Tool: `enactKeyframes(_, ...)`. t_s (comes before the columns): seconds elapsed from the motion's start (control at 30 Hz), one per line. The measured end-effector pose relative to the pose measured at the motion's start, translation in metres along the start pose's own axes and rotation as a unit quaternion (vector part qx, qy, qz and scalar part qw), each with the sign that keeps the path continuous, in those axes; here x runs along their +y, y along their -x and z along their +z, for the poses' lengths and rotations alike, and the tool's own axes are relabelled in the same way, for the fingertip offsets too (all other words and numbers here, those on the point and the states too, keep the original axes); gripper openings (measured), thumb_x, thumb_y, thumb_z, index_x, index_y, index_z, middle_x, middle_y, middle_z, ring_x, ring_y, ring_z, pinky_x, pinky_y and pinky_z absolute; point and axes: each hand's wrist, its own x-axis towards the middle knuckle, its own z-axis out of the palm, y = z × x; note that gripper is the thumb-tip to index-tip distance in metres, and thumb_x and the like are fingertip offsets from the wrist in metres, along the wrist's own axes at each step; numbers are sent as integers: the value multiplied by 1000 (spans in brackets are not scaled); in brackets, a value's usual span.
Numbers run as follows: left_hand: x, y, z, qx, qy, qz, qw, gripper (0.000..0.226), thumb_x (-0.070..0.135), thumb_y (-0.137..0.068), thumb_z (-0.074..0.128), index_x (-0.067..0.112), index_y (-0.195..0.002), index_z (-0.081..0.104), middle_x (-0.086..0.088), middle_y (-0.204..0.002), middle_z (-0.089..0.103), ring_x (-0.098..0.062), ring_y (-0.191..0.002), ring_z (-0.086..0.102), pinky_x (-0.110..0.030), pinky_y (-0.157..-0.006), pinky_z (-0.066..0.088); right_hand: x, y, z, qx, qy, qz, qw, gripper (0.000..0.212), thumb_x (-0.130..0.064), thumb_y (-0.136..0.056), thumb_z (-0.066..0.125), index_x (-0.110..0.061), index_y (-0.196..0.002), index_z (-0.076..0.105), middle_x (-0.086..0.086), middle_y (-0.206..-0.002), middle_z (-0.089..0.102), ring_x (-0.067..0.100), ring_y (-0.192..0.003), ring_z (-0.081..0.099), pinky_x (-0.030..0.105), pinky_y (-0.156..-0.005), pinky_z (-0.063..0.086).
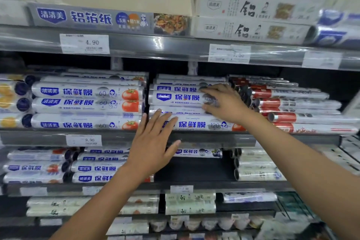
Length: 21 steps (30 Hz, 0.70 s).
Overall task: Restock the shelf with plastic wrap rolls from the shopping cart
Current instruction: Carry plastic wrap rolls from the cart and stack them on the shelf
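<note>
— Nearest, the left hand: how does it lie?
— Flat, fingers straight and spread, touching the lowest 120 roll on the middle shelf.
— And the right hand?
— Fingers and thumb curl round the end of a plastic wrap roll, 2 rows higher in that pile.
</note>
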Motion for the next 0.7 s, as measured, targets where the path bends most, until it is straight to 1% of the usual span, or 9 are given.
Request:
enactKeyframes(0.07,7,1,-3,11,6,-13,1000,68,60,-101,33,22,-158,35,-2,-165,33,-24,-158,14,-57,-127,12,8,19,-1,42,-38,-4,998,59,-53,-89,60,-34,-144,52,0,-141,52,25,-132,44,49,-111,36)
enactKeyframes(0.13,25,1,-5,23,19,-13,999,66,57,-101,35,22,-157,38,-2,-164,33,-24,-159,13,-58,-127,10,22,49,-4,105,-65,-8,992,48,-43,-91,64,-29,-136,59,-1,-133,57,22,-126,47,50,-106,40)
enactKeyframes(0.23,67,4,0,31,52,16,998,61,53,-100,38,23,-152,45,-1,-161,39,-24,-158,18,-58,-127,11,44,116,-7,173,-106,17,979,34,-30,-94,67,-25,-128,64,-6,-127,56,14,-123,46,37,-106,37)
enactKeyframes(0.37,149,16,29,-9,84,67,994,55,53,-100,37,28,-148,49,1,-160,39,-22,-158,16,-56,-127,11,89,230,5,156,-148,97,972,28,-30,-96,63,-26,-124,64,-10,-125,51,7,-123,45,25,-106,33)
enactKeyframes(0.47,227,32,63,-89,105,91,986,58,58,-100,31,33,-150,44,6,-163,32,-18,-159,9,-50,-129,5,125,327,21,116,-176,170,963,24,-28,-96,66,-33,-119,62,-12,-121,50,-2,-115,48,10,-95,38)
enactKeyframes(0.53,284,47,84,-138,126,117,975,59,59,-100,28,34,-151,43,8,-164,30,-17,-158,8,-48,-129,4,147,396,35,92,-182,226,952,24,-29,-96,66,-34,-118,62,-15,-121,50,1,-115,49,16,-95,40)
enactKeyframes(0.6,340,64,104,-197,147,145,958,56,57,-103,31,33,-153,40,8,-168,23,-17,-158,5,-45,-128,2,167,464,45,78,-192,279,938,22,-35,-96,65,-35,-118,64,-24,-121,50,-2,-117,48,23,-97,43)
enactKeyframes(0.67,395,82,123,-251,163,167,939,57,57,-102,32,33,-154,39,7,-169,21,-17,-159,5,-44,-127,3,184,529,51,72,-201,325,921,20,-38,-96,63,-38,-115,64,-33,-119,46,-8,-116,46,21,-96,43)
enactKeyframes(0.7,415,91,131,-274,171,170,931,61,60,-100,27,33,-154,39,7,-169,21,-18,-159,6,-44,-127,5,187,553,53,63,-200,343,916,19,-38,-96,63,-37,-115,64,-31,-117,47,-8,-113,45,19,-96,41)
